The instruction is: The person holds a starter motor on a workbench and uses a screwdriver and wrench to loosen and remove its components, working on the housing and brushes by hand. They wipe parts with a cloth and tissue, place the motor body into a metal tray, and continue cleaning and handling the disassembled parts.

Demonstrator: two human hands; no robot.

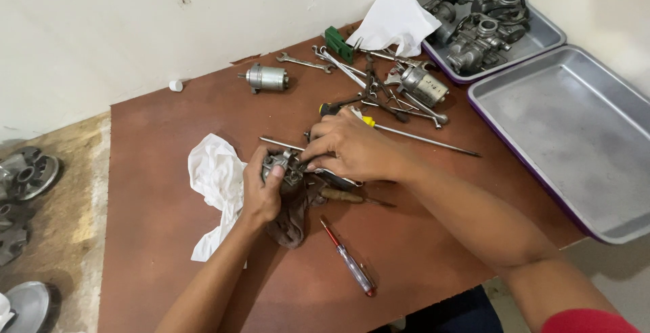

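My left hand [261,191] grips a small grey metal carburetor [283,168] over a dark brown rag [292,221] on the brown board [169,238]. My right hand [349,149] rests on top of the carburetor, its fingers pinched on the part's upper side. What the fingertips hold is hidden. A white cloth [217,184] lies just left of my left hand. A wooden-handled tool [349,197] lies under my right wrist.
A red-tipped tester screwdriver [349,260] lies near the front. Wrenches, pliers and a long rod [420,138] are piled behind my hands, with two small cylindrical motors [267,77] [425,86]. Right: an empty metal tray [575,136] and a tray of carburetors [484,28]. Metal parts lie on the floor, left.
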